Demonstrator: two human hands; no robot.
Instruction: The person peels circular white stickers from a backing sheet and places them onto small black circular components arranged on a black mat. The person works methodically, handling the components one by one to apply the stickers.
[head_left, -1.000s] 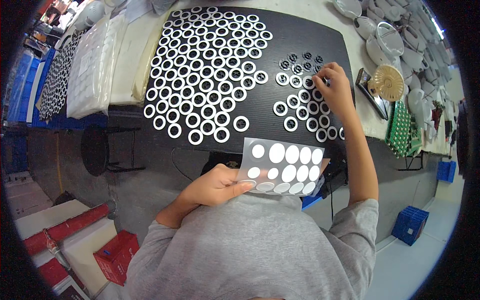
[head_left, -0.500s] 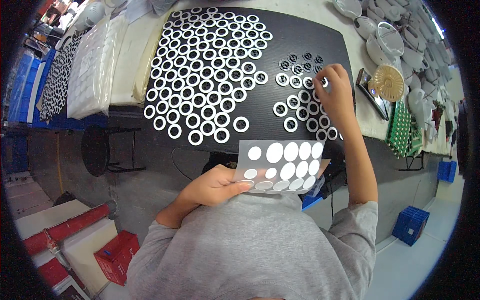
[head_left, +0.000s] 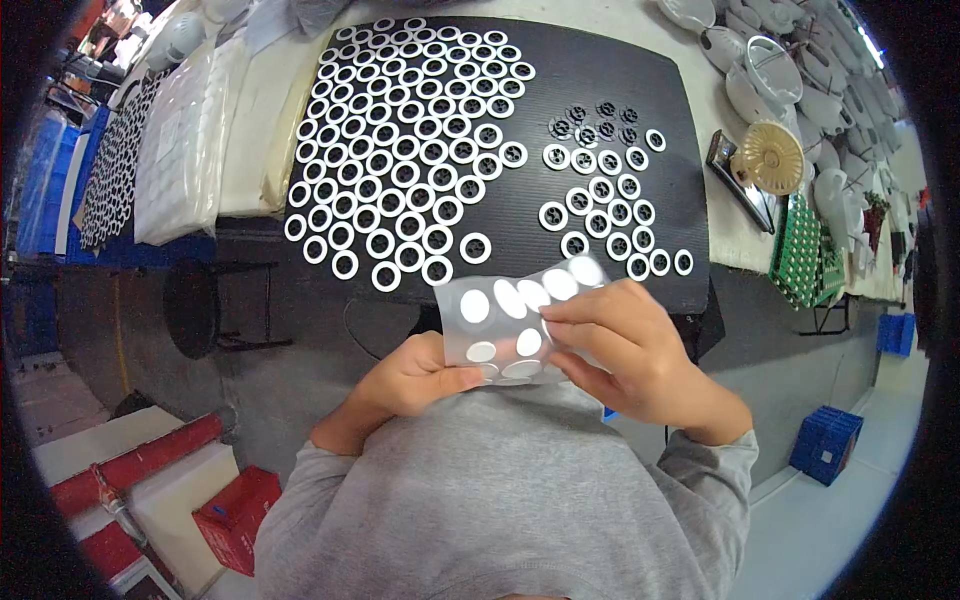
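My left hand (head_left: 410,375) grips a translucent sheet of round white stickers (head_left: 462,332) by its lower left edge, thumb on top. My right hand (head_left: 635,350) is closed at the sheet's right side, fingertips and thumb pinching it among the stickers. Whether a sticker is lifted there is hidden by the fingers. The sheet bends upward near them. Beyond the hands, black round parts with white rings (head_left: 437,238) cover much of a black board (head_left: 530,215). Several dark round parts without rings (head_left: 606,130) sit at its right, above a smaller ringed group (head_left: 620,212).
A small tan fan (head_left: 770,158) and a dark flat device (head_left: 738,180) lie right of the board, near green circuit boards (head_left: 800,262) and piled white housings (head_left: 765,80). Plastic-wrapped white pieces (head_left: 188,135) lie left. A red box (head_left: 238,522) and blue crate (head_left: 826,444) stand below.
My right hand has come back from the ringed parts on the board to the sticker sheet and closed on it. A ringed part remains where its fingers were. The sheet has shifted left and bent.
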